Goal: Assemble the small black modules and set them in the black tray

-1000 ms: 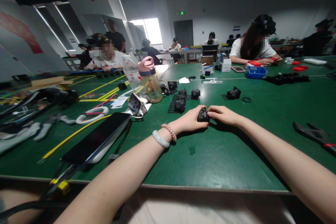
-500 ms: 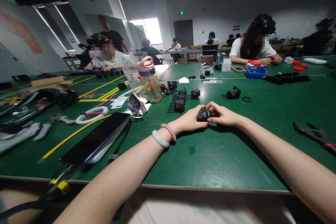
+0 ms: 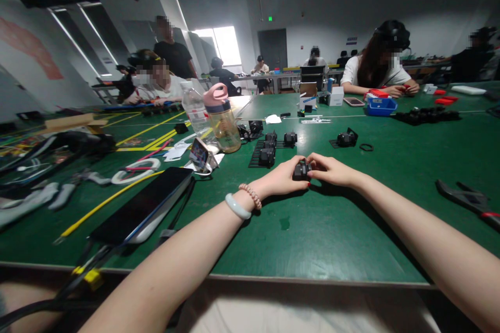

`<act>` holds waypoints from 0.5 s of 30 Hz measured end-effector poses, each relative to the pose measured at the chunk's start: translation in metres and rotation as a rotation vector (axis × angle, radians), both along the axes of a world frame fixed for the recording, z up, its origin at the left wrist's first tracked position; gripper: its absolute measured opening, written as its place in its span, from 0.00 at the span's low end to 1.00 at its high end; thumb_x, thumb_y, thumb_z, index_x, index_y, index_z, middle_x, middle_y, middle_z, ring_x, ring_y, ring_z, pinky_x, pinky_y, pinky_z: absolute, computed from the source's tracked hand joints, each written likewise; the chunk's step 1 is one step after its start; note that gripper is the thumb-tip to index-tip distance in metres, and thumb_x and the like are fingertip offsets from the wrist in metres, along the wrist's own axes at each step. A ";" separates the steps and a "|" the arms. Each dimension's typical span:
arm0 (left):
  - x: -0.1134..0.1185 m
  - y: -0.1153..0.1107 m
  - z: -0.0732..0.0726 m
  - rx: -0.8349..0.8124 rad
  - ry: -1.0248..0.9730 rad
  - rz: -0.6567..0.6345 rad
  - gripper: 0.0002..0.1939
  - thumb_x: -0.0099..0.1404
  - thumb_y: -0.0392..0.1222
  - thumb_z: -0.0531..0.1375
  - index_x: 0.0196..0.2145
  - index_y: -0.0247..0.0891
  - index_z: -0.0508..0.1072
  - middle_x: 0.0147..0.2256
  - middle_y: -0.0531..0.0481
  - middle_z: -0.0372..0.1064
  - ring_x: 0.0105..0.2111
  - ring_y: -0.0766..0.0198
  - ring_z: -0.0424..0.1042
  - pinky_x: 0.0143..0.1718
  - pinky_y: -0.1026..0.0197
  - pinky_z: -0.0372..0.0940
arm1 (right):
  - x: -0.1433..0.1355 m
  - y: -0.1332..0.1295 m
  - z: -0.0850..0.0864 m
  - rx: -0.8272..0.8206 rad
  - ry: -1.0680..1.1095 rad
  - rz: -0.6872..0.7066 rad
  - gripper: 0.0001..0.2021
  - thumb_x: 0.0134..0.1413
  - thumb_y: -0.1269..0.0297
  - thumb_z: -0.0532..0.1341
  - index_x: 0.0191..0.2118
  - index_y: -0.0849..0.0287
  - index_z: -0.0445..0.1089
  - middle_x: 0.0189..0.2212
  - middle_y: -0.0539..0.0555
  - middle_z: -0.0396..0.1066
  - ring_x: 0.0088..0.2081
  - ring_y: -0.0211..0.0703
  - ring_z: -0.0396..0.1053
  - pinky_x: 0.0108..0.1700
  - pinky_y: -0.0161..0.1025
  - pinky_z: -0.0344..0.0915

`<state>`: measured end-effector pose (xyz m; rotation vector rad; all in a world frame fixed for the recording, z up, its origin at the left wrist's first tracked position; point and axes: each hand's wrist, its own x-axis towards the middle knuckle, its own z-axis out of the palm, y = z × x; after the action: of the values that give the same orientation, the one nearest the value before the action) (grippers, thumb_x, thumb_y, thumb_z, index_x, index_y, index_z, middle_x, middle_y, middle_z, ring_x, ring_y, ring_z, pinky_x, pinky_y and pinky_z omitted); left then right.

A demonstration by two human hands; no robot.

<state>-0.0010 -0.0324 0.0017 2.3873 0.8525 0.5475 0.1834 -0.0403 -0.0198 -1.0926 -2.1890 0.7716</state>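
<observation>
My left hand (image 3: 291, 174) closes around a small black plastic part with a ringed, stepped body (image 3: 300, 170), held just above the green table (image 3: 312, 239). From the other side, my right hand (image 3: 327, 169) pinches the part's right end between thumb and fingers. The fingers partly cover the part, so its exact kind does not show. Several similar black parts (image 3: 267, 156) with flat, comb-like plates stand beyond my left hand. Past my right hand are another such part (image 3: 346, 138) and a loose black ring (image 3: 366, 147).
Pliers (image 3: 464, 197) lie at the right. On the left are a large black phone-like device (image 3: 142, 205), a propped phone (image 3: 201, 156), a pink-lidded bottle (image 3: 224, 125) and a coiled white cable (image 3: 136, 170). A blue bin (image 3: 382, 106) stands farther back, near a co-worker (image 3: 378, 62).
My right fingertips have shifted slightly and drawn closer around the part's right end. My left hand stays nearly still. In the background, a standing person has moved a little to the right.
</observation>
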 end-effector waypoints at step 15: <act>0.000 -0.001 0.001 0.028 0.024 -0.009 0.27 0.47 0.43 0.57 0.46 0.37 0.56 0.38 0.49 0.62 0.36 0.62 0.64 0.38 0.61 0.58 | 0.000 0.003 0.000 -0.005 -0.011 -0.025 0.15 0.47 0.55 0.51 0.34 0.62 0.63 0.28 0.51 0.64 0.30 0.36 0.59 0.33 0.34 0.56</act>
<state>-0.0012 -0.0338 0.0022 2.4266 0.8490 0.5322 0.1834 -0.0375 -0.0201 -1.1271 -2.1794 0.7629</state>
